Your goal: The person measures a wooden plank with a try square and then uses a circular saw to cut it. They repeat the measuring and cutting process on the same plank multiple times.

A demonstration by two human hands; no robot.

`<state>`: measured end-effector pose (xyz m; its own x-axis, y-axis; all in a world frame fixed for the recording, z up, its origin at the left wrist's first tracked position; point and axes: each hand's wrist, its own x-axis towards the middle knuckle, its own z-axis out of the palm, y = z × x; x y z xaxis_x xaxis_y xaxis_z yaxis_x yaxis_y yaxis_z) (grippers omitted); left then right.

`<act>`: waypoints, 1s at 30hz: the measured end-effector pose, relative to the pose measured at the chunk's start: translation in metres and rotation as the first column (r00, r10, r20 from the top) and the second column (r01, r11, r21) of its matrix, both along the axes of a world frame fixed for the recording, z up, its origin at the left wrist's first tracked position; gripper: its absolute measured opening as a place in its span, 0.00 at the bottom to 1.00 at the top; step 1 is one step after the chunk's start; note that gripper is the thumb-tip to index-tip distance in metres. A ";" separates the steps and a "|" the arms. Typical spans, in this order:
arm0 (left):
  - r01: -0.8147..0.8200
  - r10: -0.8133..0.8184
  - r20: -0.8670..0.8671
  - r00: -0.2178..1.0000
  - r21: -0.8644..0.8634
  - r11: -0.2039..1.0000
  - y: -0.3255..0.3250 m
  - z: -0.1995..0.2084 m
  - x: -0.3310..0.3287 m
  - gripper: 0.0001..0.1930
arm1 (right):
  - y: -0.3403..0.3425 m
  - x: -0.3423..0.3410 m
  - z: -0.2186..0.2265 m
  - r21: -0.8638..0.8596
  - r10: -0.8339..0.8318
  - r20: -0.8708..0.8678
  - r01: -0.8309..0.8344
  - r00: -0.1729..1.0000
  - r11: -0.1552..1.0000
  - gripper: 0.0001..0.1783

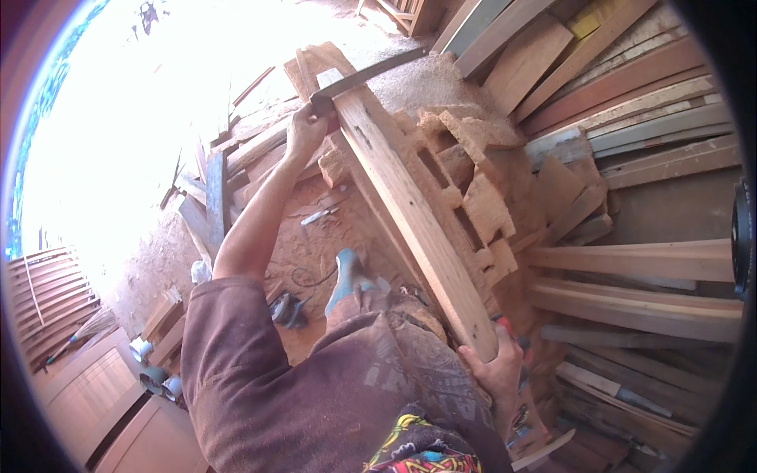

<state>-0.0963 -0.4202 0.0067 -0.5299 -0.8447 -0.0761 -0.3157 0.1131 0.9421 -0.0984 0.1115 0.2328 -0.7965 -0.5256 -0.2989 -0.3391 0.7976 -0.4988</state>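
A long, pale squared timber (pixel 414 209) slants from the far middle down to my lower right. Dark slots and spots mark its upper face. My left hand (pixel 306 130) is closed at its far end, holding what looks like a try square (pixel 371 75), whose dark blade crosses the timber. Around the timber's near end, my right hand (pixel 497 364) is closed, thumb on top, with its fingers partly hidden. Something red (pixel 502 322) shows just behind that end. Below the timber runs a rough, dust-covered wooden bench (pixel 374 205).
Notched, dusty wood blocks (pixel 481 205) stand right of the timber. Stacked boards (pixel 631 252) fill the right side. Offcuts (pixel 217 197) lie at left. A dark power tool (pixel 289 310) with a cord rests on the sawdust-covered floor near my foot (pixel 347 276). Panelled doors (pixel 95 374) lie lower left.
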 end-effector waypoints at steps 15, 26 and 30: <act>0.011 -0.011 -0.001 1.000 0.015 1.000 0.037 0.001 0.004 0.18 | 0.014 -0.020 -0.029 -0.038 0.013 0.184 -0.006 0.983 0.999 0.33; -0.386 0.446 -0.183 0.876 0.288 0.876 0.131 -0.017 0.130 0.14 | 0.055 -0.032 -0.166 -0.048 0.138 -0.182 -0.149 0.973 0.988 0.53; -0.483 0.550 -0.103 0.829 0.364 0.796 0.158 -0.030 0.165 0.14 | -0.026 -0.030 -0.175 0.072 0.281 -0.283 -0.271 0.917 0.960 0.64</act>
<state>0.0690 -0.2626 -0.0233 -0.0526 -0.9448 -0.3234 -0.0504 -0.3210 0.9457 -0.1285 0.0857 0.0574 -0.6751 -0.7312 -0.0983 -0.6730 0.6649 -0.3239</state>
